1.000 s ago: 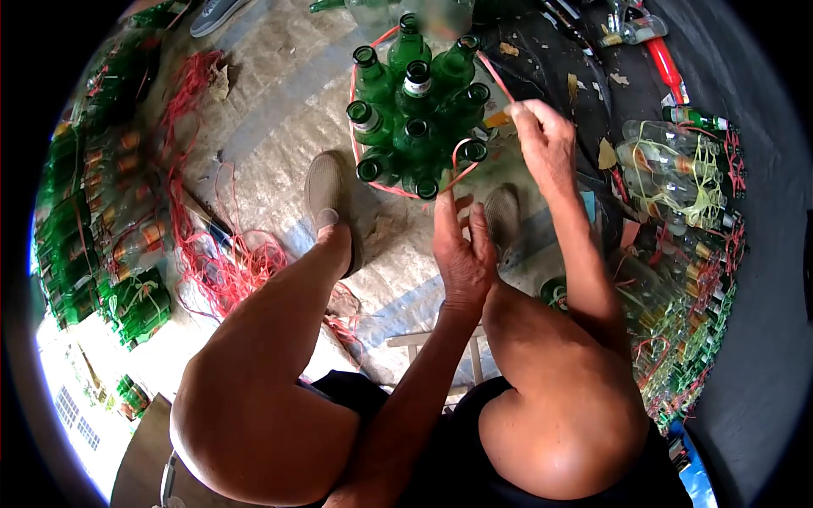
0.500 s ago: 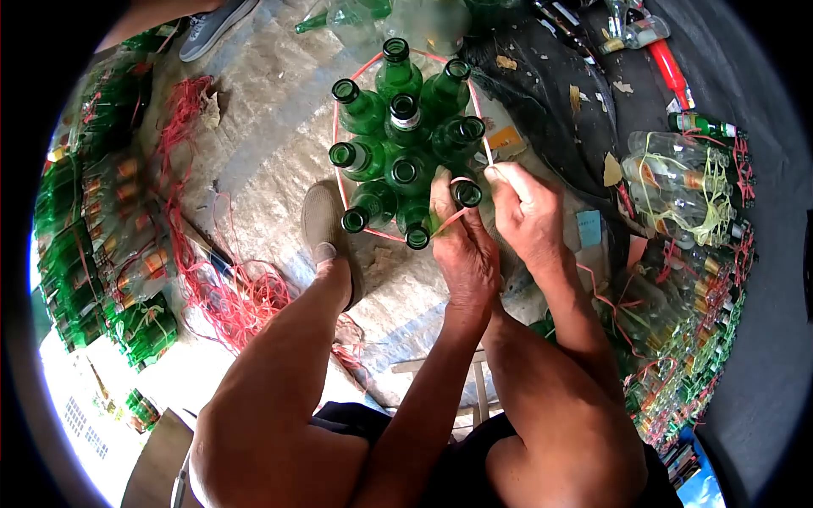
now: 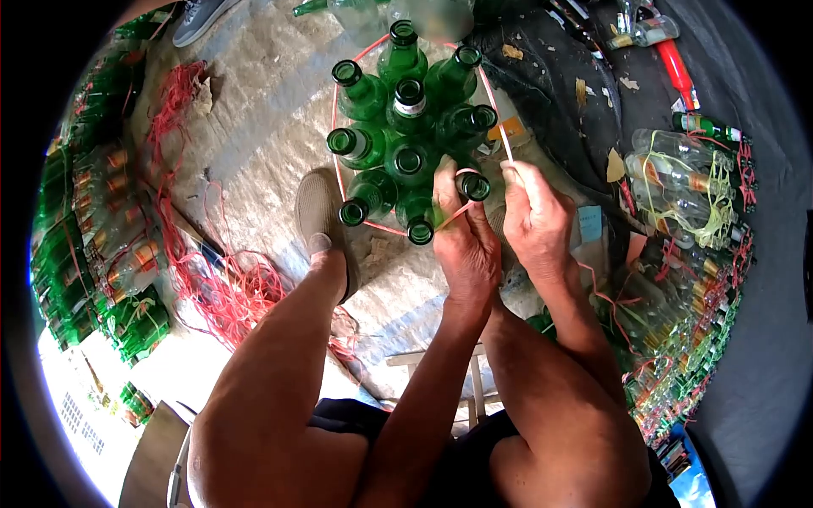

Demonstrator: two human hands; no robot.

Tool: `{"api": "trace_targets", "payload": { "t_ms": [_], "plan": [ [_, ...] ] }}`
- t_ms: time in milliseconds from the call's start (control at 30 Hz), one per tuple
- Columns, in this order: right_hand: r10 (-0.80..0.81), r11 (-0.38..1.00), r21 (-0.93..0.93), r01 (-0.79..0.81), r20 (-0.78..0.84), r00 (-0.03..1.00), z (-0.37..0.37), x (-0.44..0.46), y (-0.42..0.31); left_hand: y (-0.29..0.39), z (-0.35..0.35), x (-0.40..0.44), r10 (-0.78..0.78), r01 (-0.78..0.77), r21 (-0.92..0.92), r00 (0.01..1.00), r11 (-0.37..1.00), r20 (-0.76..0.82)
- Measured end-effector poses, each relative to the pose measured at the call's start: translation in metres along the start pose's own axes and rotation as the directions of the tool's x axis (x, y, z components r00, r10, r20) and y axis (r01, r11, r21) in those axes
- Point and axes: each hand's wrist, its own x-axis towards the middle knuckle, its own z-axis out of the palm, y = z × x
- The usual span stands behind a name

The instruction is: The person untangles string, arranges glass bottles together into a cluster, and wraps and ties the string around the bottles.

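Note:
A cluster of several green glass bottles (image 3: 410, 158) stands upright between my feet, necks up. Pink plastic twine (image 3: 506, 140) loops loosely round the group and also passes round the neck of the nearest right-hand bottle (image 3: 474, 185). My left hand (image 3: 466, 250) is closed round that bottle at its neck, with the thumb on the side towards the cluster. Just to the right, my right hand (image 3: 539, 216) pinches the twine between thumb and fingers and holds it taut from the far side of the group. The lower parts of the bottles are mostly hidden.
Tangled pink twine (image 3: 229, 288) lies on the floor at left. Stacked bundles of green bottles (image 3: 63, 245) line the left edge; tied clear bottles (image 3: 673, 173) are at right. A red bottle (image 3: 675, 72) lies on black sheeting. Another person's shoe (image 3: 199, 19) shows at top left.
My right hand has moved slightly right, pulling the twine outward. The bottle in my left hand has shifted a little to the right. The view has shifted slightly.

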Motion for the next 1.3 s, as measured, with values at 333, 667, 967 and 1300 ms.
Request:
{"api": "trace_targets", "payload": {
  "t_ms": [333, 667, 967, 1300],
  "plan": [
    [-0.072, 0.997, -0.045, 0.066, -0.126, 0.989, -0.009, -0.013, -0.001, -0.003, -0.001, 0.001, 0.026, -0.026, 0.015, 1.0, 1.0, -0.012],
    [-0.111, 0.994, 0.004, 0.111, 0.036, 0.993, -0.005, -0.014, -0.006, 0.0, -0.001, 0.002, -0.008, 0.008, -0.028, 1.0, 1.0, -0.004],
    [-0.125, 0.992, 0.005, 0.125, 0.09, 0.988, -0.005, -0.013, -0.018, -0.012, -0.002, 0.0, 0.029, -0.03, -0.014, 0.999, 0.999, -0.016],
    [-0.21, 0.957, -0.147, 0.249, 0.238, 0.948, -0.017, -0.004, -0.043, -0.003, -0.006, 0.002, -0.076, 0.078, -0.09, 0.997, 0.993, 0.021]
  ]
}}
